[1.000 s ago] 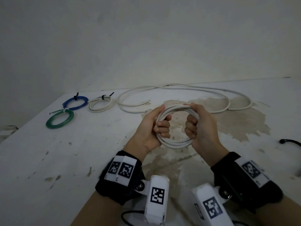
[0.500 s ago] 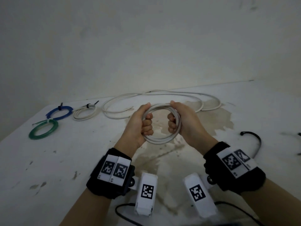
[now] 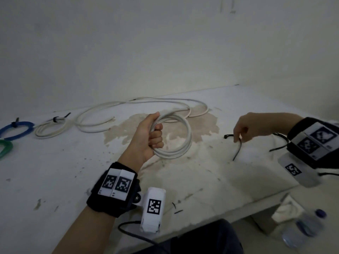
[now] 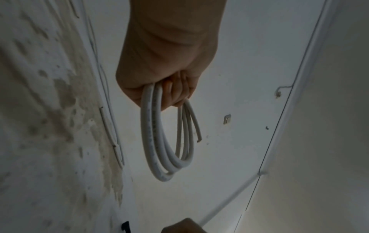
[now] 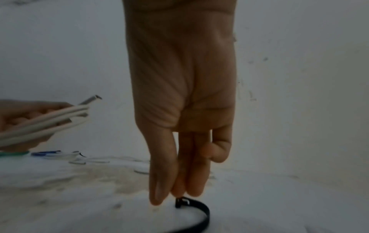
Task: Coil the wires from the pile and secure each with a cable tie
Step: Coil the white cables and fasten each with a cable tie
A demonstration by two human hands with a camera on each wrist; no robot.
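Note:
My left hand [image 3: 156, 133] grips a coil of white wire [image 3: 180, 143] by its left side and holds it upright above the stained table [image 3: 201, 180]. The left wrist view shows the coil [image 4: 155, 149] hanging from my fist [image 4: 169, 82] with one cut end loose. To the right, my right hand [image 3: 237, 139] reaches down to a black cable tie [image 3: 237, 151] lying on the table. In the right wrist view my thumb and straight fingers [image 5: 191, 181] come down on the tie's head [image 5: 181, 201]. No pinch on it shows.
Loose white wires [image 3: 139, 105] lie at the back. Tied white [image 3: 50, 128], blue [image 3: 16, 128] and green [image 3: 5, 147] coils sit at far left. Another black tie [image 3: 278, 143] lies by my right wrist. The table's front edge [image 3: 256, 202] drops to a water bottle [image 3: 308, 228].
My right hand has let go of the coil and swung right and down to the black tie. The left hand now holds the coil alone. The view has turned right.

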